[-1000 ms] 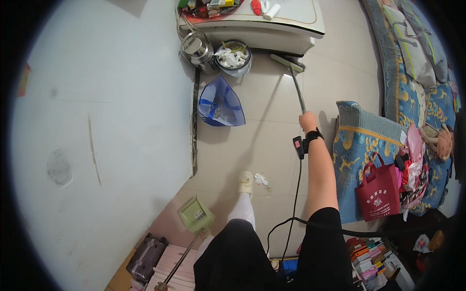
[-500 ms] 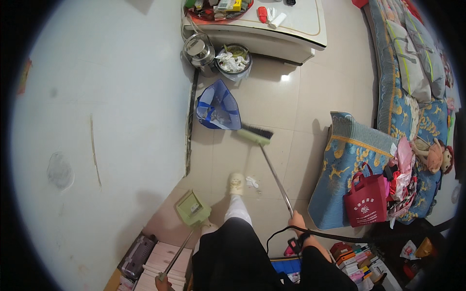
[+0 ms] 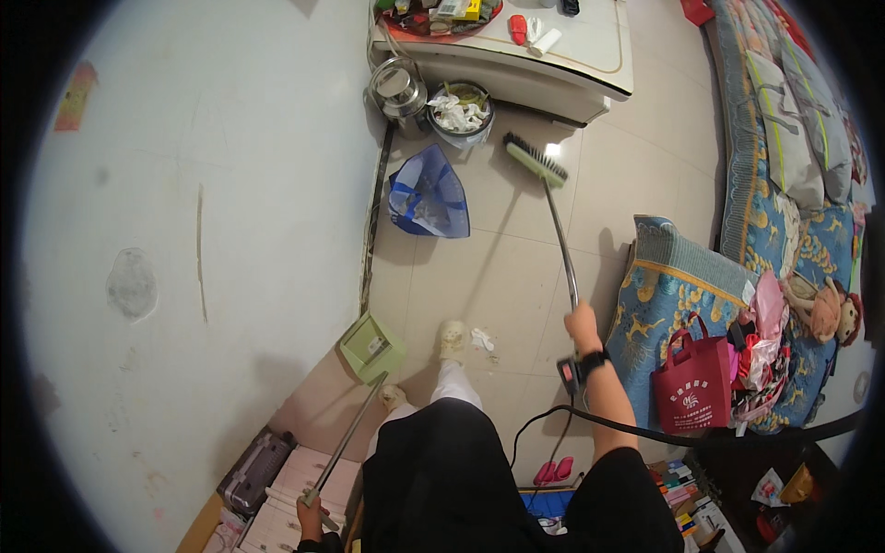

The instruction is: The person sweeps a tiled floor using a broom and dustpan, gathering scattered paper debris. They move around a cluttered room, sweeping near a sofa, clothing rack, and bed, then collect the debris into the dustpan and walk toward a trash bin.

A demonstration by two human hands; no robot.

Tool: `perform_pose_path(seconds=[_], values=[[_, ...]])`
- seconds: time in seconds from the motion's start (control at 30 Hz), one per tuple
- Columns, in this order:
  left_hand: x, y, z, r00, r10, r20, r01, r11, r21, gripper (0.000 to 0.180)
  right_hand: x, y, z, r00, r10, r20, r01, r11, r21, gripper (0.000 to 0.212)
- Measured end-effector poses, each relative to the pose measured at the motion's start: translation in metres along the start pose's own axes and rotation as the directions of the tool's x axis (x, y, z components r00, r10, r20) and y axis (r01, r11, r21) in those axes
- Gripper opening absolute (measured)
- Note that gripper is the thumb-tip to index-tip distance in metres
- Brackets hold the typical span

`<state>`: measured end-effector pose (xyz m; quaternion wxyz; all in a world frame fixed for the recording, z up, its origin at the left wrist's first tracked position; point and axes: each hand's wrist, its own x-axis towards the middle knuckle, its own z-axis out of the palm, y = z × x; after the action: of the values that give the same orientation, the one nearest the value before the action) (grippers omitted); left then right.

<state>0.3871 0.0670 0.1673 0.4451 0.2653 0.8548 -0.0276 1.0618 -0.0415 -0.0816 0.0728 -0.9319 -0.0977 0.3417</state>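
Note:
My right hand [image 3: 583, 328] is closed round the metal handle of a broom [image 3: 536, 161], reaching forward over the tiled floor. The broom's pale green head with dark bristles is near the cabinet front, bristles pointing away from me. At lower left, my left hand [image 3: 313, 516] grips the long handle of a light green dustpan [image 3: 371, 347], whose pan is beside the wall and my left foot. A crumpled white tissue [image 3: 481, 339] and small crumbs lie on the floor just right of my forward slipper [image 3: 453, 341].
A blue bag [image 3: 429, 195] stands by the left wall, below a full waste bin [image 3: 460, 112] and a metal canister [image 3: 400, 90]. A white cabinet [image 3: 516, 78] is at the far end. On the right are a patterned covered seat [image 3: 636, 313] and a red bag [image 3: 693, 382]. A black cable [image 3: 664, 450] crosses my right arm.
My right hand has moved forward, carrying the broom head from beside the blue bag away to the far right, near the cabinet. The dustpan has moved slightly forward.

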Motion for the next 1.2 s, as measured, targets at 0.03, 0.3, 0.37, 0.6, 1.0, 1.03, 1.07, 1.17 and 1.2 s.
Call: perform_pose_path(seconds=[0.03, 0.3, 0.37, 0.6, 1.0, 1.03, 1.07, 1.17, 1.2], values=[[-0.002, -0.003, 0.001, 1.0, 0.011, 0.013, -0.011, 1.0, -0.015, 0.032, 0.019, -0.014, 0.002, 0.997, -0.071, -0.028, 0.071, 0.997, 0.027, 0.015], [-0.006, -0.022, -0.003, 1.0, -0.009, 0.004, 0.009, 0.998, 0.062, 0.034, 0.015, -0.031, 0.104, 0.993, -0.12, -0.014, 0.119, 0.991, -0.067, 0.014], [-0.003, -0.028, -0.005, 1.0, 0.006, 0.025, -0.006, 1.0, -0.02, 0.033, -0.027, 0.005, 0.122, 0.998, -0.06, 0.038, 0.058, 0.998, 0.031, 0.012], [0.011, -0.044, 0.006, 0.999, 0.03, 0.026, -0.031, 0.999, 0.035, 0.028, -0.218, 0.095, 0.097, 0.893, 0.225, 0.389, -0.091, 0.939, -0.333, 0.015], [0.032, -0.07, 0.012, 0.997, 0.054, 0.06, -0.052, 0.998, -0.04, 0.021, -0.193, 0.049, 0.033, 0.942, -0.259, 0.214, 0.322, 0.879, -0.352, 0.01], [0.035, -0.071, 0.012, 0.993, 0.098, 0.059, -0.098, 0.995, -0.009, 0.018, -0.175, 0.035, 0.039, 0.938, -0.278, 0.209, 0.334, 0.885, -0.324, 0.011], [0.037, -0.074, 0.014, 0.992, 0.101, 0.07, -0.096, 0.993, -0.065, 0.018, -0.157, 0.021, 0.047, 0.93, -0.322, 0.177, 0.362, 0.883, -0.297, 0.012], [0.042, -0.077, 0.013, 0.985, 0.159, 0.071, -0.148, 0.979, -0.142, 0.016, -0.123, -0.022, 0.081, 0.92, -0.298, 0.253, 0.358, 0.903, -0.238, 0.014], [0.042, -0.078, 0.012, 0.986, 0.157, 0.054, -0.149, 0.981, -0.126, 0.016, -0.12, -0.035, 0.094, 0.926, -0.259, 0.274, 0.323, 0.92, -0.222, 0.015]])
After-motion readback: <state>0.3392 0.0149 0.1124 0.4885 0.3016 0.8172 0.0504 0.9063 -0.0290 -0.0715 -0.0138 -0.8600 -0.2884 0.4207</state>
